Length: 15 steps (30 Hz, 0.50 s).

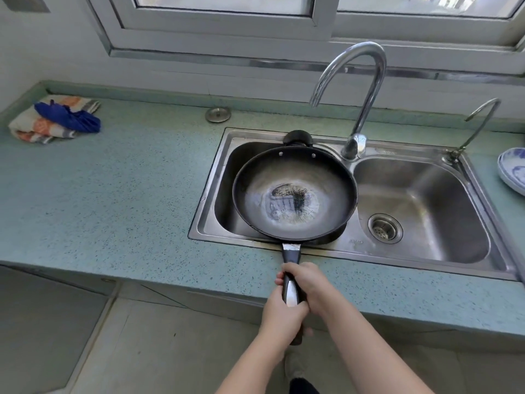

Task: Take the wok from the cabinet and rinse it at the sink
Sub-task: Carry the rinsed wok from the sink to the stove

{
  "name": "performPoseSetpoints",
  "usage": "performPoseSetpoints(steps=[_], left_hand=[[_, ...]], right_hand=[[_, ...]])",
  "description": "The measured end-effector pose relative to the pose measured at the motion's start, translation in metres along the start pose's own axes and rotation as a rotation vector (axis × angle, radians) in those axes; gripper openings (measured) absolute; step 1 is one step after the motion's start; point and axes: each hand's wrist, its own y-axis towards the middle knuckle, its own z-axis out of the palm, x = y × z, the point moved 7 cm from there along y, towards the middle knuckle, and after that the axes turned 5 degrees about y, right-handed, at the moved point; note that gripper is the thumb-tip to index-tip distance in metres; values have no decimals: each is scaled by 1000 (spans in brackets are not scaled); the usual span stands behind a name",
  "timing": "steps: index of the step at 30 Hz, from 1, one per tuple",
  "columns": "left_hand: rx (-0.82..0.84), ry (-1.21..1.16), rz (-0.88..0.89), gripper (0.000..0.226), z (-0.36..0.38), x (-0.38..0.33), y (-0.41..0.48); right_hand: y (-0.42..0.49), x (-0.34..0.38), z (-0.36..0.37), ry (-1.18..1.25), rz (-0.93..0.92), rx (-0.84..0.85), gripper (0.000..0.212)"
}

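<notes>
Black wok [295, 194] over the left basin of the double sink [420, 251], mouth up, a worn pale patch with a dark smear at its bottom. Small loop handle at the far rim, above the sink's back edge; long black handle [291, 277] reaching toward the camera across the sink's front rim and the counter's edge. Whether resting on the basin or held just above it: cannot tell.

Both hands clenched on the long handle, one behind the other. Right hand [308, 282] further forward, fingers wrapped around the grip. Left hand [281, 311] just behind it, closer to the handle's end, also closed tight around the grip, touching the right hand.

Tall curved tap [366, 89] at the sink's back edge between the basins, spout hanging above and behind the wok's right rim. No water visible from it. Right basin with a round drain strainer [385, 228]. Smaller thin tap [480, 123] at the far right corner.

Speckled green counter [113, 200] around the sink. Round metal cap [218, 114] set in it near the back wall. Crumpled cloths [54, 119], striped and blue, at the far left. Blue-and-white dishes [514, 169] at the right edge. Window frame [312, 32] above.
</notes>
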Motion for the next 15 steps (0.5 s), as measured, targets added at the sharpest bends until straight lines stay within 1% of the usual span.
performPoseSetpoints(steps=[2, 8, 11, 13, 15], left_hand=[[2, -40, -14, 20, 5, -1, -3], [-139, 19, 0, 17, 5, -2, -2], [-217, 23, 19, 29, 4, 3, -1], [-256, 3, 32, 36, 4, 5, 0], [-283, -18, 37, 35, 5, 6, -1]], right_hand=[[1, 2, -2, -70, -4, -29, 21], [8, 1, -6, -235, -78, -67, 24], [11, -1, -8, -284, -113, -62, 6], [12, -2, -9, -317, -135, -58, 8], [13, -2, -10, -345, -153, -53, 13]])
